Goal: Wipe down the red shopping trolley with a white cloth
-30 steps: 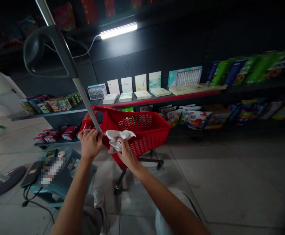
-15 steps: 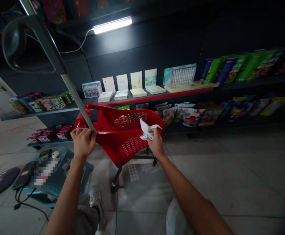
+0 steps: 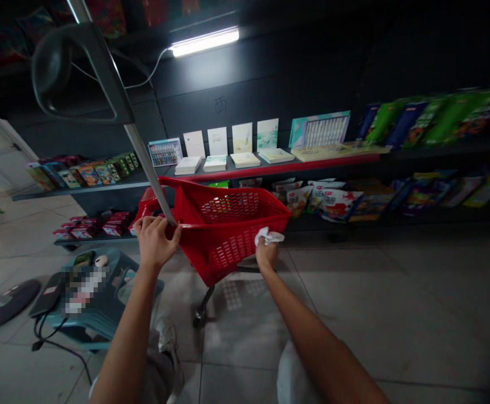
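Observation:
A red plastic shopping cart (image 3: 202, 238) stands before me, its basket walls pierced with small holes. My left hand (image 3: 157, 241) grips the cart's near rim at the handle end, right where a metal pole (image 3: 142, 154) rises. That pole carries a dark grey loop-shaped handle (image 3: 120, 104). In my right hand (image 3: 267, 255) is a bunched white cloth (image 3: 269, 237), pressed against the outer side of the basket near its front end. The fingertips of the right hand are partly hidden by the cloth.
Behind the cart runs a dark shelf (image 3: 337, 161) with booklets, marker sets and snack bags (image 3: 340, 203). A blue-grey plastic stool (image 3: 120, 264) at left bears a phone, a black device and cables. A round stand base (image 3: 11, 303) lies farther left. A lamp (image 3: 206, 42) glows above.
My right hand has moved down with the white cloth, from the basket's upper rim to its outer side. My left hand keeps its grip on the cart. The view has shifted slightly.

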`<act>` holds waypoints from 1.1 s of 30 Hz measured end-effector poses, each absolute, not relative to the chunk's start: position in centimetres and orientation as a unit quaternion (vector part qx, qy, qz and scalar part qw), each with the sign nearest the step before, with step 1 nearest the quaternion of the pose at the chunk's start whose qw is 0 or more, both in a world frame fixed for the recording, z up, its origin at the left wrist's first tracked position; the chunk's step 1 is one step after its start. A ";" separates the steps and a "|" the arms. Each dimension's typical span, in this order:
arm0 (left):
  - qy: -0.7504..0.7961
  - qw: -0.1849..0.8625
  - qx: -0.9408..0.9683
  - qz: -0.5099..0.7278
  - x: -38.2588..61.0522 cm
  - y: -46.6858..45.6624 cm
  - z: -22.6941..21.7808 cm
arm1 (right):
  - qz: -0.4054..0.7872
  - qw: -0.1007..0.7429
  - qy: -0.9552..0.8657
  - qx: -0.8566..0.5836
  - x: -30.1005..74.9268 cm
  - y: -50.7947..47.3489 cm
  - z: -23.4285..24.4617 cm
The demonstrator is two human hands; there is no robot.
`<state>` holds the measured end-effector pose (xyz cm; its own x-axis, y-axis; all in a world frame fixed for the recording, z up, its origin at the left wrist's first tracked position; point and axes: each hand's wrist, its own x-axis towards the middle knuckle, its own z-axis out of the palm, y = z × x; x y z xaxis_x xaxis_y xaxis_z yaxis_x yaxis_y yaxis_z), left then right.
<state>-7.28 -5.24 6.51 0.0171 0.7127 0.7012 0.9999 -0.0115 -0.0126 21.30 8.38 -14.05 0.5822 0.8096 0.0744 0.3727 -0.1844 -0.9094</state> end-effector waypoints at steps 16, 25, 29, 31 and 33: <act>-0.650 0.251 -0.666 -0.269 -6.1 -4.8 6.3 | 0.046 0.271 -0.858 -0.434 6.7 -2.1 -10.5; -0.624 0.274 -0.683 -0.262 -7.4 -4.1 6.1 | 0.088 0.122 -0.846 -0.512 13.0 0.8 -16.1; -0.621 0.277 -0.681 -0.271 -7.6 -3.8 5.9 | 0.115 0.155 -0.772 -0.606 17.2 3.6 -14.3; -0.616 0.276 -0.682 -0.280 -7.6 -3.7 5.9 | 0.109 0.216 -0.750 -0.616 18.6 4.5 -13.0; -0.612 0.277 -0.683 -0.287 -7.6 -3.7 5.8 | 0.096 0.298 -0.727 -0.612 19.9 5.2 -11.7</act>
